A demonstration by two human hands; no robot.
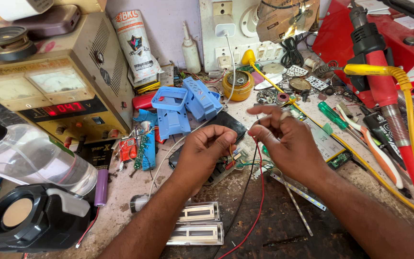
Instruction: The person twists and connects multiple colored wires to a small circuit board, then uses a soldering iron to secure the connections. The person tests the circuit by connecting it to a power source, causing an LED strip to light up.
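2 hands work close together: left hand [206, 152] pinches wires above a circuit board [226, 165]; right hand [286, 139] grips a red wire [261, 187] just beside it.

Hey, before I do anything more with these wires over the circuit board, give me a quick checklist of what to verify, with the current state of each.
1. Left hand steady on the circuit board: ok, its fingers rest on it.
2. Right hand pinching the red wire: ok, wire runs down from the fingertips.
3. Wire ends bare and joined: cannot tell, hidden by fingers.
4. Power supply off: not ok, its red display is lit.
5. Red soldering tool clear of both hands: ok, parked at right.
6. Bench free around the board: not ok, blue plastic housing and strips crowd it.
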